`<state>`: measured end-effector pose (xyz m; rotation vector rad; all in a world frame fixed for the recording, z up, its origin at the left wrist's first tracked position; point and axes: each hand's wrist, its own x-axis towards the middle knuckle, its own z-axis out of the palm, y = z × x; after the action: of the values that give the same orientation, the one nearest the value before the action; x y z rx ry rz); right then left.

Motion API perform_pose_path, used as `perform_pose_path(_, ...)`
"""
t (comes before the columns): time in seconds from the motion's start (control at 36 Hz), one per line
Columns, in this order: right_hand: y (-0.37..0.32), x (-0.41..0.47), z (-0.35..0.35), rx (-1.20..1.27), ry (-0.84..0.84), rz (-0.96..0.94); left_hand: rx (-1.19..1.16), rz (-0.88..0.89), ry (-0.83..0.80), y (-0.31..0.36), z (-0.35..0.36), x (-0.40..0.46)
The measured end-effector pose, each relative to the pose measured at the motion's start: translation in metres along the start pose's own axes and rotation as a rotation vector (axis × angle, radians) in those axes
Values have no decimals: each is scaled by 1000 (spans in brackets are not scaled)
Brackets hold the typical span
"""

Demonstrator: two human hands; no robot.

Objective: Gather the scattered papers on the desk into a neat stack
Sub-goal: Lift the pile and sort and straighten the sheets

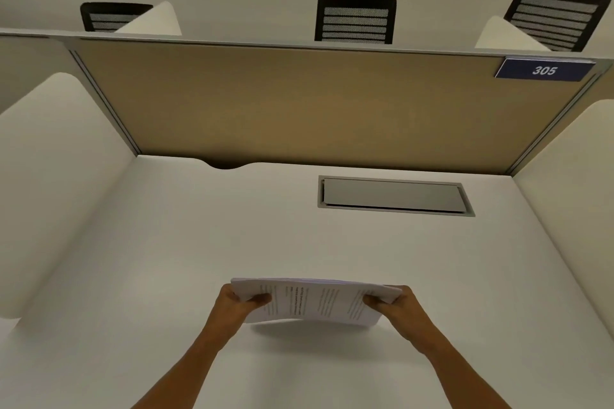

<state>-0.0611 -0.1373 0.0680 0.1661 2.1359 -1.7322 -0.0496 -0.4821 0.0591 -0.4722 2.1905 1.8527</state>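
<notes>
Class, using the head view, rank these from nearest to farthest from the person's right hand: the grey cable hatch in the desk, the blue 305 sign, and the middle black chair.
From the right hand:
1. Grey cable hatch, set in the desk just beyond.
2. Blue 305 sign, top right of the tan partition.
3. Middle black chair, behind the partition.

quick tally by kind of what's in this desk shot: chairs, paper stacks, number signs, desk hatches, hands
Black mesh-backed office chairs behind the partition: 3
Stack of white printed papers, held above the desk: 1
Blue rectangular sign reading 305: 1
Grey rectangular cable hatch in the desktop: 1
Hands gripping the stack: 2, left hand, right hand
Total: 8
</notes>
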Motion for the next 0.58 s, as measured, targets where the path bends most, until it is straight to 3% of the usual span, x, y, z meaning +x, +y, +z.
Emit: perform_pose_path(0.58, 13, 6, 3, -24, 14, 27, 30, 5, -16, -25, 1, 1)
